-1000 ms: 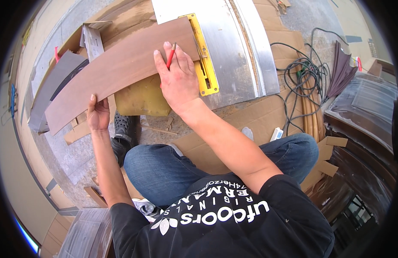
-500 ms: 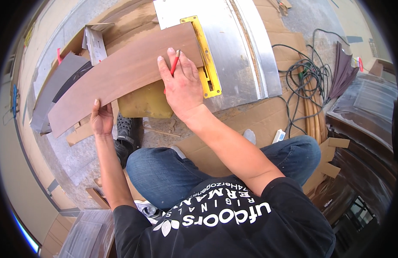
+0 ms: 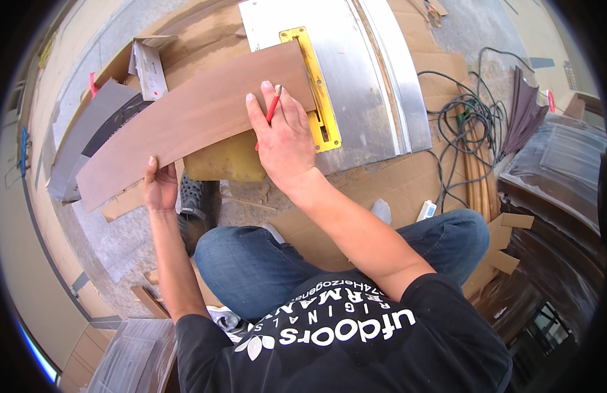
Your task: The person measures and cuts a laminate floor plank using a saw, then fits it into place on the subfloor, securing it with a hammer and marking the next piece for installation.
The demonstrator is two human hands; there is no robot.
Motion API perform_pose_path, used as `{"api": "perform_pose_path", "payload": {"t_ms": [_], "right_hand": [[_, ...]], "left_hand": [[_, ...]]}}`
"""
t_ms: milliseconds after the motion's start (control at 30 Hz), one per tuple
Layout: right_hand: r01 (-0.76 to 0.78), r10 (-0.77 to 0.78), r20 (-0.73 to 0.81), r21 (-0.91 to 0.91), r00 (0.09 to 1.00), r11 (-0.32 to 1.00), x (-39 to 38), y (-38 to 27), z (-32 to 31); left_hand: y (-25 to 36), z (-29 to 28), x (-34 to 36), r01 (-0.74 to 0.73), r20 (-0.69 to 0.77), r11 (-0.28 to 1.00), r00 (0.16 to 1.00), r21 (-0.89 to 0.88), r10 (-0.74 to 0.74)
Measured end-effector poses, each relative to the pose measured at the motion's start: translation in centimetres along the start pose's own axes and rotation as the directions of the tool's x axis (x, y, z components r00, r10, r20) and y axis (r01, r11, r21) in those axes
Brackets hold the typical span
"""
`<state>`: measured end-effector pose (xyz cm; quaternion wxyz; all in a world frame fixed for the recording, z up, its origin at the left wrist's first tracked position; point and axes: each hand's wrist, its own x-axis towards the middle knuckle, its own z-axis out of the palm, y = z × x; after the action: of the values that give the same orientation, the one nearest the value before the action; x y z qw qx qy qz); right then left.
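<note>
A long brown wood-look board (image 3: 198, 105) lies slanted in front of me, its right end over a yellow slotted insert (image 3: 310, 62). That insert is set into a silver metal tabletop (image 3: 362, 98), like that of a table saw. My left hand (image 3: 160, 187) grips the board's near edge toward its left end, thumb on top and the other fingers partly hidden beneath. Across the board's right part lies my right hand (image 3: 285, 141), pressing on it with a red pencil (image 3: 274, 105) held between the fingers. A yellowish panel (image 3: 228, 157) shows under the board.
An open carton (image 3: 113, 118) stands at the left. Coiled dark cable (image 3: 470, 121) and a folded umbrella (image 3: 518, 111) lie to the right, near plastic-wrapped brown panels (image 3: 552, 170). Cardboard (image 3: 330, 226) covers the floor by my legs. A dark clog (image 3: 193, 196) is below the board.
The whole view has shifted slightly. My right hand, with the pencil, has slid a little right and toward me on the board. The left hand keeps its grip.
</note>
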<state>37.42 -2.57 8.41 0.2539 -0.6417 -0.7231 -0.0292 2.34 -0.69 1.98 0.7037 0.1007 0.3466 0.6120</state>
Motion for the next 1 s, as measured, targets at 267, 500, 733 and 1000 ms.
{"api": "perform_pose_path", "payload": {"t_ms": [267, 500, 733, 1000], "right_hand": [[-0.018, 0.018, 0.002, 0.052, 1.000, 0.998, -0.4, -0.2, -0.2], [-0.029, 0.029, 0.024, 0.038, 0.999, 0.999, -0.9, -0.3, -0.6], [-0.012, 0.013, 0.041, -0.016, 0.999, 1.000, -1.1, -0.4, -0.9], [-0.013, 0.014, 0.041, -0.028, 0.999, 1.000, -1.4, -0.4, -1.2]], "left_hand": [[-0.2, -0.1, -0.6, -0.013, -0.036, 1.000, 0.999, 0.018, 0.014], [-0.4, -0.2, -1.0, -0.012, -0.047, 0.999, 0.999, 0.051, 0.014], [-0.4, -0.5, -1.2, -0.012, -0.050, 0.999, 0.999, 0.048, 0.015], [-0.5, -0.7, -1.7, -0.006, -0.041, 0.999, 0.999, 0.048, 0.008]]}}
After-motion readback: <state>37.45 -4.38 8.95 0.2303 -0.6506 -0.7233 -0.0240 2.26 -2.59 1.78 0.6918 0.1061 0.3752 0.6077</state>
